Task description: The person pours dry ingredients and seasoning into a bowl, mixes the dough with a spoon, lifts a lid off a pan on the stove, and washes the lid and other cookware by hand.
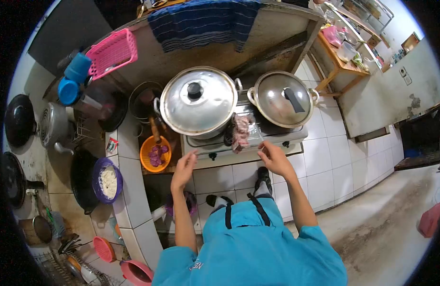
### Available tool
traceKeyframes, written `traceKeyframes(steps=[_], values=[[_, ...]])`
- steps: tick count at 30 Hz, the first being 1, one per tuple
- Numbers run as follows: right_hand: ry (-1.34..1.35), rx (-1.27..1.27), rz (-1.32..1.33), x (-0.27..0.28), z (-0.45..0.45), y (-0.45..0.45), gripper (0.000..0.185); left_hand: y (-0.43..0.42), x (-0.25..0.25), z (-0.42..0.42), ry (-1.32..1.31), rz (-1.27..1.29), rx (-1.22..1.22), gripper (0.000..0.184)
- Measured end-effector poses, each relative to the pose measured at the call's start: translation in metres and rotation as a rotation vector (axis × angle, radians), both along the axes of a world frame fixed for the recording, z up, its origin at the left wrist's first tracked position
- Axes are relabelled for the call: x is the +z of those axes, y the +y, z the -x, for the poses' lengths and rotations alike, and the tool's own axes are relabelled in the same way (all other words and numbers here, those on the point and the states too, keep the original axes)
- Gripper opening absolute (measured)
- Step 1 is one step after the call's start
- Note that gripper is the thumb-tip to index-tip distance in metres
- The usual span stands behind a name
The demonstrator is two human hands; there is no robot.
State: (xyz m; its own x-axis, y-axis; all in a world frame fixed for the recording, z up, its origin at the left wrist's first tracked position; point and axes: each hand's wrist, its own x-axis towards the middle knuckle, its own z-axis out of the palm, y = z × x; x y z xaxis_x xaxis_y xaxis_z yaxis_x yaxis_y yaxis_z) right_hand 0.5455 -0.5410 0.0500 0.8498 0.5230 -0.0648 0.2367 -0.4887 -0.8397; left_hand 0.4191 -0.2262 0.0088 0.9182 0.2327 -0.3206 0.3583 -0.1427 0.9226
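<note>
My right hand (275, 158) is in front of the stove's right burner, its fingers pinched round the end of a thin, pale, see-through strip I cannot name. A crumpled checked cloth (241, 133) lies on the stove between the pots, just left of that hand. My left hand (184, 170) hovers before the stove's left front, fingers loosely apart and holding nothing. Behind it, a large lidded aluminium pot (193, 114) covers the left burner. A wok with a glass lid (277, 102) sits on the right burner.
Left of the stove stand an orange basket (146, 159) of shallots and a purple bowl (98, 188) with white flour-like contents. A low wall with a blue towel (201, 24) rises behind the stove. Black pans (20, 119) hang at far left.
</note>
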Motion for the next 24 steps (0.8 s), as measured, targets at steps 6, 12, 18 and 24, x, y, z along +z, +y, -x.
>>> traceKeyframes(steps=[6, 12, 18, 24], values=[[-0.373, -0.223, 0.208, -0.038, -0.115, -0.106, 0.027, -0.108, -0.035, -0.050, 0.057, 0.312, 0.033, 0.037], [-0.363, -0.177, 0.393, -0.063, -0.205, -0.145, 0.041, -0.200, -0.073, -0.118, -0.069, 0.247, 0.015, 0.040], [-0.205, -0.133, 0.424, -0.086, -0.252, -0.124, 0.050, -0.266, -0.099, -0.134, 0.044, 0.281, 0.080, 0.040], [-0.122, -0.159, 0.538, -0.066, -0.254, -0.108, 0.051, -0.308, -0.143, -0.136, 0.007, 0.156, 0.074, 0.033]])
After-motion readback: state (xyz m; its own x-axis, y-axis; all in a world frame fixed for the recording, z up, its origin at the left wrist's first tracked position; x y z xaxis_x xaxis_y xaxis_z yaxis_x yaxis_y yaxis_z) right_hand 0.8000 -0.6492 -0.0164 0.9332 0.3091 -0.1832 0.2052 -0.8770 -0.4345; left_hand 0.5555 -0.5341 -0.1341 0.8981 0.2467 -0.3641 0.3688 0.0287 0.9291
